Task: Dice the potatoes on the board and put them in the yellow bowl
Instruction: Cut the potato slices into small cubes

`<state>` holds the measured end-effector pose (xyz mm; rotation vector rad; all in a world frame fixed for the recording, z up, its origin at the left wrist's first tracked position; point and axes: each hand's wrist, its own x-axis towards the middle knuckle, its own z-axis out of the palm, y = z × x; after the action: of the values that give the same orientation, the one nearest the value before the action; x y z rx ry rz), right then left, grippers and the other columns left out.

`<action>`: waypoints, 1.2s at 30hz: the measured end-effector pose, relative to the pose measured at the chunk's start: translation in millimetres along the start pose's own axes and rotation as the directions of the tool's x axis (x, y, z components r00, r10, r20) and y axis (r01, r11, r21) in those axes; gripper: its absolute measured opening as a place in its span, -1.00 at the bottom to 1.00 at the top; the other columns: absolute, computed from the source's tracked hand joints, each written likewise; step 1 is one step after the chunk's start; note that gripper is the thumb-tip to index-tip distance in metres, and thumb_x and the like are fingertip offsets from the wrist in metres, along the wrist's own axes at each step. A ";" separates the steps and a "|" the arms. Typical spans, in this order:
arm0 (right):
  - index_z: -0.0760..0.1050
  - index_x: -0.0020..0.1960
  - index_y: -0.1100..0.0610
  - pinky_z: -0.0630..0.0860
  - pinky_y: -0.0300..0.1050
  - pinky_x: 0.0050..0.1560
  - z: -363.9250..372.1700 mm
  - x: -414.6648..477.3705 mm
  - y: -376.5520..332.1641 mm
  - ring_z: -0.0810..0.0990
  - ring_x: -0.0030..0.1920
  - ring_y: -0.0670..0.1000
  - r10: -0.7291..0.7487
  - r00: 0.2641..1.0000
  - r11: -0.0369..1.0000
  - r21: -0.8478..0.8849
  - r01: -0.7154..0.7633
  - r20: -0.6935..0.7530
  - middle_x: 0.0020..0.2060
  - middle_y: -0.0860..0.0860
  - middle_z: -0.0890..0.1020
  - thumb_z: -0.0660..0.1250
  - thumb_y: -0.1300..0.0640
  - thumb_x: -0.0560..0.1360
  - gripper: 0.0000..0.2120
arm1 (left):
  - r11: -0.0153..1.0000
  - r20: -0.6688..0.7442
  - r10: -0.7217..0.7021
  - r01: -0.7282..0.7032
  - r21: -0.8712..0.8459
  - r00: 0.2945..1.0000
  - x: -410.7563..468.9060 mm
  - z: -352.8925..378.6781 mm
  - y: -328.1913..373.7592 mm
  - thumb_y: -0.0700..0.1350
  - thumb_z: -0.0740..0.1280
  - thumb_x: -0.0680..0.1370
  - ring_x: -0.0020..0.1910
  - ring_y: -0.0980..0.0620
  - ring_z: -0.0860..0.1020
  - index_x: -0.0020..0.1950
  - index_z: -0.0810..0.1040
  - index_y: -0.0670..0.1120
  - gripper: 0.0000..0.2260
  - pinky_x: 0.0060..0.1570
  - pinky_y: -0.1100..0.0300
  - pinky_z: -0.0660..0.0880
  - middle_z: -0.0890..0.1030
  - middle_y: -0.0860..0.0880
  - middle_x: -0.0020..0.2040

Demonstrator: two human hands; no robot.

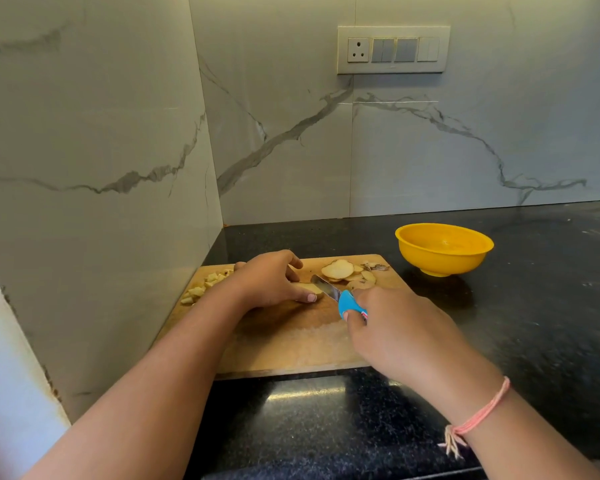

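Black stone counter [499, 341], set in a marble-walled corner, carried a wooden board [291, 344]. Near the board's middle lay a potato piece [309, 288], mostly hidden under the left hand [271, 282], whose fingers curled over it and pinned it down, thumb tip at its near side. It was likely firm and dense, wet on the cut face and so apt to skid. Flat face down, with fingertips tucked back from the edge, looked the safe hold. The knife [326, 288] met it from the right, blade at the piece's right end, its blue handle wrapped in the fingers of the right hand [395, 334]. Behind the blade lay round slices [338, 270], light and probably slick, easy to stack for cutting. A scrap of peel [378, 267] sat just beyond them. Dice [205, 285] were heaped along the board's far left edge, loose and likely to scatter if swept carelessly. The bowl [444, 261] stood off the board to the right, near its far corner, and looked empty.
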<state>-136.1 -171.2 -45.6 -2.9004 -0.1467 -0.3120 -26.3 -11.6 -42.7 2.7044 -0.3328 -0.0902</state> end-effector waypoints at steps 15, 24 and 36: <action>0.42 0.22 0.10 0.29 -0.31 -0.57 -29.5 14.6 -13.8 0.39 -0.51 -0.10 -0.050 0.982 0.997 -0.046 0.059 0.183 -0.36 -0.01 0.43 0.16 0.11 0.58 -0.76 | 0.996 -0.026 -0.054 0.052 -0.074 0.998 -4.7 0.6 7.1 0.07 0.46 0.44 0.21 0.01 0.51 0.35 0.39 -0.01 -0.46 0.26 0.03 0.45 0.56 0.01 0.24; 0.40 0.21 0.05 0.28 -0.26 -0.45 -32.3 -17.0 -4.6 0.37 -0.42 -0.13 -0.063 0.982 0.992 -0.096 0.082 0.180 -0.33 -0.09 0.37 0.17 0.04 0.59 -0.78 | 0.995 -0.023 -0.084 0.083 -0.064 0.996 -6.3 0.5 8.6 0.08 0.46 0.43 0.23 -0.01 0.49 0.35 0.39 -0.01 -0.46 0.27 0.01 0.43 0.55 0.01 0.25; 0.34 0.38 -0.06 0.32 -0.27 -0.39 -34.4 -27.5 3.0 0.48 -0.21 -0.11 -0.033 0.999 0.999 0.017 0.033 -0.017 -0.09 -0.08 0.53 0.08 -0.11 0.60 -0.62 | 0.985 -0.038 -0.110 0.104 -0.135 0.993 -5.7 0.3 6.1 0.07 0.49 0.40 0.20 0.02 0.52 0.31 0.44 -0.05 -0.46 0.23 0.06 0.46 0.58 0.01 0.22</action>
<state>-169.3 -184.0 -19.5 -2.8802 -0.1939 -0.3395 -33.1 -15.7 -40.5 2.5868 -0.1614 -0.0783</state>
